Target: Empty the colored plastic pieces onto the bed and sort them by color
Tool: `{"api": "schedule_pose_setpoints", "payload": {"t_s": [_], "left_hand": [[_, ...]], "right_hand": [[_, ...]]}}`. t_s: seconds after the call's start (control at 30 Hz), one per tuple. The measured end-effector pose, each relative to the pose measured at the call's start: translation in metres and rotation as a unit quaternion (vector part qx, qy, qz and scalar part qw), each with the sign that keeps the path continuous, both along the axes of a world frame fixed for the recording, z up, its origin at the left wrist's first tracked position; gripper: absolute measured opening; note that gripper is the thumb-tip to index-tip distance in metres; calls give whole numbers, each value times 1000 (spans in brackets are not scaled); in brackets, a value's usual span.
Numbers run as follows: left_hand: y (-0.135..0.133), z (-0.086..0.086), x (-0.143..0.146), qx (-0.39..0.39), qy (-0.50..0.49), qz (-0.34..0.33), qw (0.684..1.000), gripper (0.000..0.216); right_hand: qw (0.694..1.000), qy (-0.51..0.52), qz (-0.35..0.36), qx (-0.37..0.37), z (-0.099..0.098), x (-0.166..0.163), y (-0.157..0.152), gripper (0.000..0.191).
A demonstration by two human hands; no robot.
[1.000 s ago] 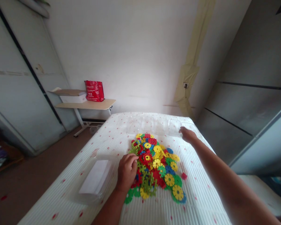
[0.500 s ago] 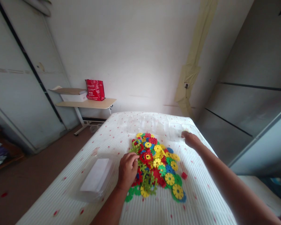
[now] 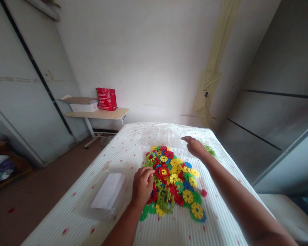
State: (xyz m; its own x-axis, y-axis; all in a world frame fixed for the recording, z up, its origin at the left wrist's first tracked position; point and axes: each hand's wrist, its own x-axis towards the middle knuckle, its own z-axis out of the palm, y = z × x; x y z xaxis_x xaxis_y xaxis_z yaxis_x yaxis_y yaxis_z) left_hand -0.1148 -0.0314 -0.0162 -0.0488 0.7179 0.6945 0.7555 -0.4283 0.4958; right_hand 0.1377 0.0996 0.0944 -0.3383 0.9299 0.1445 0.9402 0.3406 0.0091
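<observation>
A heap of flat plastic gear-shaped pieces (image 3: 173,181) in red, yellow, green and blue lies on a white bedspread (image 3: 215,222). My left hand (image 3: 142,186) rests on the heap's left edge, with its fingers curled down among the pieces. What they grip is hidden. My right hand (image 3: 194,147) hovers over the far right end of the heap, fingers stretched out to the left and holding nothing. Just right of it a green piece (image 3: 209,150) lies inside a clear plastic container (image 3: 219,152).
More clear plastic trays (image 3: 164,138) sit at the far end of the bed. A clear box with white paper (image 3: 107,194) lies left of my left hand. A small side table (image 3: 100,114) carries a red bag (image 3: 106,99) by the wall. Grey wardrobe doors stand on the right.
My right hand has drawn back left from the clear container toward the heap, and a green piece now shows in that container. The left hand has stayed put.
</observation>
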Motion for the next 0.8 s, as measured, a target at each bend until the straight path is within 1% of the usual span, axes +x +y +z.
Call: {"api": "schedule_pose_setpoints", "payload": {"t_s": [0.13,0.2,0.27,0.47,0.5,0.63,0.8], "left_hand": [[0,0,-3,7,-4,13,1000,23],[0,0,-3,5,-9,17,1000,23],[-1,1,-3,-2,-11,16,1000,23],[-3,3,-1,-23,-19,11,999,23],[-3,2,-1,-23,-21,11,999,23],[-2,-1,-2,-23,-26,19,999,23],[-1,-2,-2,-21,-24,17,999,23]], "right_hand": [[998,-18,0,-55,-6,-56,27,63],[996,-33,-10,-88,-12,-74,39,62],[993,-45,-19,-107,-19,-84,48,59],[993,-57,-6,-106,-39,-90,56,31],[992,-61,-3,-106,-42,-90,55,28],[991,-82,6,-104,-47,-91,52,32],[991,-92,17,-95,-45,-88,41,24]]}}
